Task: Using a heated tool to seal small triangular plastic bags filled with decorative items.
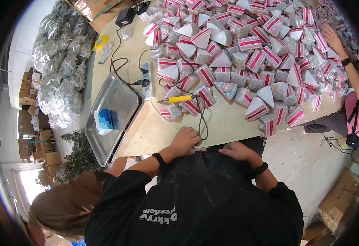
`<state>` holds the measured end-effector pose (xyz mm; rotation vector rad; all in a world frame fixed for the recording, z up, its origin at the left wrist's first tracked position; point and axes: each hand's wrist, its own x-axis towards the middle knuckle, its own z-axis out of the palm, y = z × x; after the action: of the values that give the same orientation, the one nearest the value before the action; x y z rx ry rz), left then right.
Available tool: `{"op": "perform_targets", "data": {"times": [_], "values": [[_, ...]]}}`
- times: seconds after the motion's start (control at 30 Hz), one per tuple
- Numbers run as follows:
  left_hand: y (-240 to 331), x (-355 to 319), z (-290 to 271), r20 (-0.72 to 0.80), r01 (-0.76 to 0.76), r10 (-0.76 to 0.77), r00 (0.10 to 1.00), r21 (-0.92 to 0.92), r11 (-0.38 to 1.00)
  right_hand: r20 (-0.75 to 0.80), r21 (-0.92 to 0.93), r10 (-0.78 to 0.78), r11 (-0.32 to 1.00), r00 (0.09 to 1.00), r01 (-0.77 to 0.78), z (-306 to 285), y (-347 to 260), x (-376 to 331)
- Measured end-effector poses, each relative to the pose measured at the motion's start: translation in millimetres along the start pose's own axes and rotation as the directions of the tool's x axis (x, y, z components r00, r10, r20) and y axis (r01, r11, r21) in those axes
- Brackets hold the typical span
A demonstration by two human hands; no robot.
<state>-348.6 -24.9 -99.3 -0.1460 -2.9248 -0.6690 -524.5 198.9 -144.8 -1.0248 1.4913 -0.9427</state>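
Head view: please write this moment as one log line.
left hand: at table edge, grip unclear | right hand: by table edge, grip unclear | yellow-handled tool: at wedge pile

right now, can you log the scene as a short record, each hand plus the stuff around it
left hand: at the near edge of the table; grip unclear
right hand: to the right of the left hand, fingers curled; contents hidden
tool: yellow-handled tool with a dark cord, beside the nearest wedges
pile: many red-and-white striped wedges with glittery parts
left side: metal tray holding a blue-and-white packet
far right: co-worker's hand over the pile
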Motion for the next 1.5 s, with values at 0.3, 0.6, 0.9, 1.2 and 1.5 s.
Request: {"op": "perform_targets", "data": {"times": [0.3, 0.6, 0.9, 1.2, 1.5], "values": [[2.0, 1.8, 4.1, 0.030, 0.008, -0.006, 1.000, -0.038, 0.999, -0.132, 0.015, -0.032, 0.999, 0.991, 0.034, 13.1, 5.7, 1.0], [4.5, 2.1, 5.6, -0.016, -0.003, 0.003, 1.000, -0.044, 0.999, -0.218, 0.201, 0.236, 0.960, 0.947, -0.193, 31.4, 6.8, 2.3], [1.6, 5.3, 12.9, 0.003, 0.009, -0.009, 1.000, -0.071, 0.997, -0.484, -0.254, -0.275, 0.953, 0.831, 0.168, -15.7, -176.4, -71.7], [1.0, -3.1, 9.3, -0.025, 0.056, -0.057, 0.998, -0.034, 0.998, -0.347, -0.625, -0.779, 0.607, 0.522, 0.491, 24.7, -229.8, -101.2], [-43.2, -45.0, 49.6, 0.471, 0.482, -0.181, 0.864, -0.667, 0.568, -0.491, -0.400, -0.634, 0.774, 0.598, 0.491, 21.6, -269.6, -47.8]]}}
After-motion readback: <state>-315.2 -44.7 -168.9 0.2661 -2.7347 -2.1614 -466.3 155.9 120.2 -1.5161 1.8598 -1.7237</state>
